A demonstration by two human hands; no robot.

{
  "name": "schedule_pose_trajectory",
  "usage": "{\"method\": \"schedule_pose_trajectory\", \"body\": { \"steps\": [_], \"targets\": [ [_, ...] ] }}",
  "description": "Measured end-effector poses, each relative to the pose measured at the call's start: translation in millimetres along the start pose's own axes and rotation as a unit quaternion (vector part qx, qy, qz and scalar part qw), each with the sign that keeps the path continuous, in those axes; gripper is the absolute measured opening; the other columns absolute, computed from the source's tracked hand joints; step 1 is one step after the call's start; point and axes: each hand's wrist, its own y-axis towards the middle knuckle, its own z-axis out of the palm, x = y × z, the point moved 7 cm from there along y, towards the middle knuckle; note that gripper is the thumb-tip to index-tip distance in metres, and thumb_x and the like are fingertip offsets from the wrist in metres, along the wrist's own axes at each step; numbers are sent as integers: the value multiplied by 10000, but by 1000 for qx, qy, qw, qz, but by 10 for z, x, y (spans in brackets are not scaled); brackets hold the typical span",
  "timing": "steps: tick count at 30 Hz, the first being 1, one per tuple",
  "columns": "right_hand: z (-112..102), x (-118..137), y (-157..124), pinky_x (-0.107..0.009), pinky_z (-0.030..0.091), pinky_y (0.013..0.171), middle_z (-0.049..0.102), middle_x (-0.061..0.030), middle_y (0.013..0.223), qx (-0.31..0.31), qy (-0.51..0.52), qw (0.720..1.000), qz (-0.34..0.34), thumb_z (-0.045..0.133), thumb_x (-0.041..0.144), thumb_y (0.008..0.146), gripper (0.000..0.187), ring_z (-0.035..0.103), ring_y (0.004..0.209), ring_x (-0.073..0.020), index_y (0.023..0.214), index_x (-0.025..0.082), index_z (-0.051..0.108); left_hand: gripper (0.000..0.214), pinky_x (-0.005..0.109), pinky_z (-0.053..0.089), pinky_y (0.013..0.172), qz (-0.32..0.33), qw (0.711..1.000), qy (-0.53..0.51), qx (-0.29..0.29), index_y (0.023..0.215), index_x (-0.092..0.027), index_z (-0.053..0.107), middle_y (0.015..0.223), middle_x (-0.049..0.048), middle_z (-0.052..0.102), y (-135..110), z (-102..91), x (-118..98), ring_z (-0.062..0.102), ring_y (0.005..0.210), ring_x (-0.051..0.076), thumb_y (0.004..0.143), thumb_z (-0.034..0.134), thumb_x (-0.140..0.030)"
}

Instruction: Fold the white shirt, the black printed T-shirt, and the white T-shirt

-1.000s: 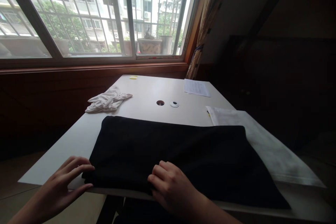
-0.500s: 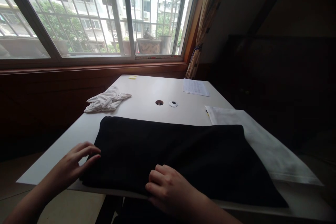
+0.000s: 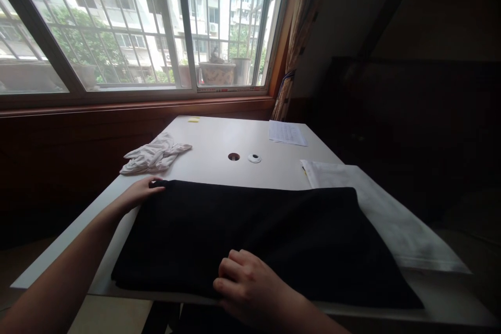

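A folded black cloth (image 3: 242, 219) lies across the near part of the white table (image 3: 207, 141). At its far left corner is my left hand (image 3: 141, 191), with thumb and fingers closed on the corner of the fabric. My right hand (image 3: 246, 284) is at the near edge, around the middle, its fingers curled against the black fabric. The tips of the right fingers are hidden.
A crumpled white cloth (image 3: 154, 154) lies at the table's left edge. Further right are a cable hole (image 3: 234, 157), its round cover (image 3: 254, 158) and printed papers (image 3: 287, 133). A whitish translucent bag (image 3: 391, 214) lies partly beneath the black cloth. Beyond stands a barred window (image 3: 129, 26).
My left hand has moved away from me along the cloth's left side, up to its far corner, and closed there. The right hand stays nearly in place. The view has shifted slightly.
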Motion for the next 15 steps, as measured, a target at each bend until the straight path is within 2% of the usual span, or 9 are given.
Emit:
{"method": "schedule_pose_trajectory", "body": {
  "steps": [2,3,6,9,12,15],
  "targets": [
    [5,0,0,-336,427,744,636,-6,1016,-6,-3,1000,-3,662,347,955,146,543,875,-172,996,223,596,584,415,562,804,13,999,17,40,954,-199,733,969,94,753,2,65,-31,704,951,361,610,786,-668],
    [12,2,-1,-336,428,740,636,-5,1016,-8,-3,1000,-5,664,355,952,158,542,871,-172,999,221,595,551,408,557,795,23,998,31,43,899,-199,722,943,88,743,-3,73,-40,697,940,354,616,769,-669],
    [36,5,0,-333,435,741,634,-5,1008,-15,-3,1000,-13,665,364,946,173,542,872,-175,993,215,589,536,387,544,767,55,996,61,-16,881,-196,656,911,73,697,-33,1,-40,673,907,323,672,691,-689],
    [57,9,21,-332,445,749,635,-14,996,-19,-9,1000,-15,632,360,963,156,544,871,-181,981,212,588,512,339,533,668,27,998,33,-44,962,-205,587,858,37,673,-72,-56,79,663,799,265,777,614,-681],
    [67,34,79,-325,460,759,634,-26,992,-25,-15,999,-25,612,352,978,148,546,872,-185,980,205,592,464,291,505,565,14,998,1,-64,990,-209,550,761,-11,651,-89,-151,173,651,684,219,827,625,-636],
    [79,70,186,-313,475,791,645,-41,974,-34,-15,999,-37,564,296,1013,112,556,854,-177,1009,193,608,369,256,464,508,94,988,17,-122,986,-197,543,683,-44,629,-73,-379,103,628,577,175,874,640,-534]
  ]
}}
